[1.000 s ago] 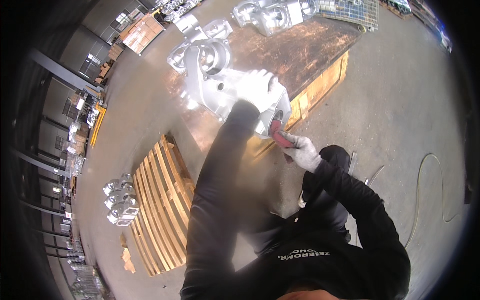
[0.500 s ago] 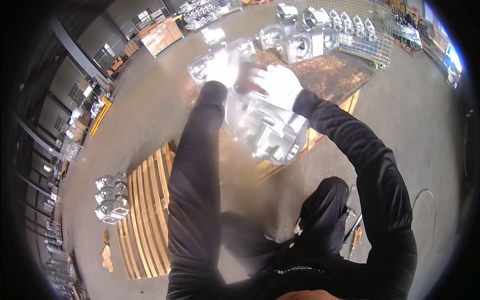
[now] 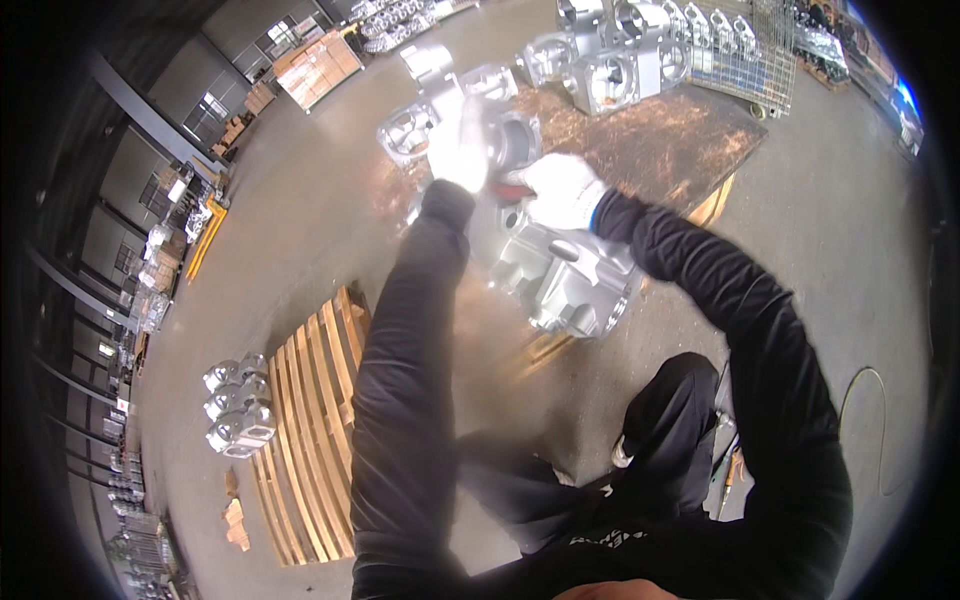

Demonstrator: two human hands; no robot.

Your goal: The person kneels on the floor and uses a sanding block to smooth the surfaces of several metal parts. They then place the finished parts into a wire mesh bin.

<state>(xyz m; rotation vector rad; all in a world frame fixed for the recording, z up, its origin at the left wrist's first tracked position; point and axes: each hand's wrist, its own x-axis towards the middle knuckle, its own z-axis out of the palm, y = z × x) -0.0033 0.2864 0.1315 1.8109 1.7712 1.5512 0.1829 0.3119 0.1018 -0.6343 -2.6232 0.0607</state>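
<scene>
A large silver metal casting (image 3: 565, 275) rests on the brown-topped work surface in front of me, its near end toward my knees. My right hand (image 3: 562, 192), in a white glove, is closed around a small red object (image 3: 512, 191) just above the casting's far part. The kind of red object cannot be made out. Close by, my left hand (image 3: 460, 150), also gloved in white, is beside a round metal opening (image 3: 513, 140). Glare washes out its fingers, so its grip is hidden.
More silver castings (image 3: 610, 80) stand at the back of the brown tabletop (image 3: 665, 140), beside a wire cage (image 3: 745, 75). A wooden pallet (image 3: 310, 430) lies on the floor at left, with small castings (image 3: 238, 405) next to it. A hose (image 3: 882, 430) curls at right.
My right hand has drawn the red object back toward me, and its fingers look more closed. A gap now shows the round opening between my hands. The whole view has shifted slightly.
</scene>
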